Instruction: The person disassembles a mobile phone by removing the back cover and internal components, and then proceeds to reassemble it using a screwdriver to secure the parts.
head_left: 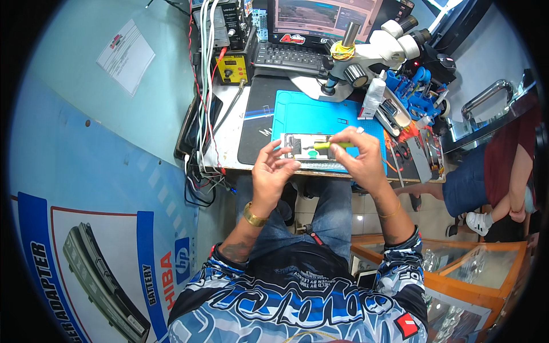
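Note:
An opened, phone-like device (298,153) with dark and pale inner parts and a green round spot lies at the near edge of the blue work mat (303,114). Pinched in my right hand (363,154) is a slim yellow-green screwdriver (323,146), its tip pointing left over the device. My left hand (271,174) is at the device's left end, fingers loosely curled and apart from the thumb. Whether its fingertips touch the device's edge, I cannot tell.
Behind the mat stands a microscope (366,57), beside a keyboard (290,58) and monitor. A white bottle (373,96) and a blue tool holder (420,94) are at the right. Cables hang by a yellow soldering station (234,68) at left. Another person (486,177) stands at right.

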Demonstrator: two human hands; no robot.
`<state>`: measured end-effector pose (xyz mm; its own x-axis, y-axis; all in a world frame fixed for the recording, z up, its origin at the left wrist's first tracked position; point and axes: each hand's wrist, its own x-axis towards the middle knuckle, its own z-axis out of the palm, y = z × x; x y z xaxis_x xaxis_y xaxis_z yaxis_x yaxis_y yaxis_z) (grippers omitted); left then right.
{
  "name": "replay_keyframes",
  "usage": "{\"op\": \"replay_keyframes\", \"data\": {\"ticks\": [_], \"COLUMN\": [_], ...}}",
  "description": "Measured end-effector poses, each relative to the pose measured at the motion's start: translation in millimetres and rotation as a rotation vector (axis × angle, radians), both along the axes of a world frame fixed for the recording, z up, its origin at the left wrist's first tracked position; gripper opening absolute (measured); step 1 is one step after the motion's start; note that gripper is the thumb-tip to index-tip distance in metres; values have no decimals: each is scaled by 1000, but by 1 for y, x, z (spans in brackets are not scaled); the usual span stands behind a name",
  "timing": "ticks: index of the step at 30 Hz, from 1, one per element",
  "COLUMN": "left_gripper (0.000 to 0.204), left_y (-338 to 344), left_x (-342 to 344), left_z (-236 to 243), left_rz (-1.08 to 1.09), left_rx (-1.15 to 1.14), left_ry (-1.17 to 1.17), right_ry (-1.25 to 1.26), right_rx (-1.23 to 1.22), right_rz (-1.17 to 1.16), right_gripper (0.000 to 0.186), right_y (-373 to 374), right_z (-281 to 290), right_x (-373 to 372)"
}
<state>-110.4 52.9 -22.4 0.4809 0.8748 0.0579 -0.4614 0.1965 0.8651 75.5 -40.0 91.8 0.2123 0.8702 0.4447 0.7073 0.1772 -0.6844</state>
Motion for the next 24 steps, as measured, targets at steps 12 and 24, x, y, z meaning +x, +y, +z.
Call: {"op": "replay_keyframes", "data": {"ticks": [12,24], "left_gripper": [64,62], "left_y": [-7,-7], "left_x": [9,8], "left_z": [-18,-20], "left_rz": [220,230], "left_rx": [1233,1246], "left_ry": [921,921], "right_ry": [-361,-339], "right_rx": [-49,-99], "right_rz": [51,76], "right_gripper": [10,10], "right_y": [70,77], "right_z": [-21,-24], "right_x": [19,24]}}
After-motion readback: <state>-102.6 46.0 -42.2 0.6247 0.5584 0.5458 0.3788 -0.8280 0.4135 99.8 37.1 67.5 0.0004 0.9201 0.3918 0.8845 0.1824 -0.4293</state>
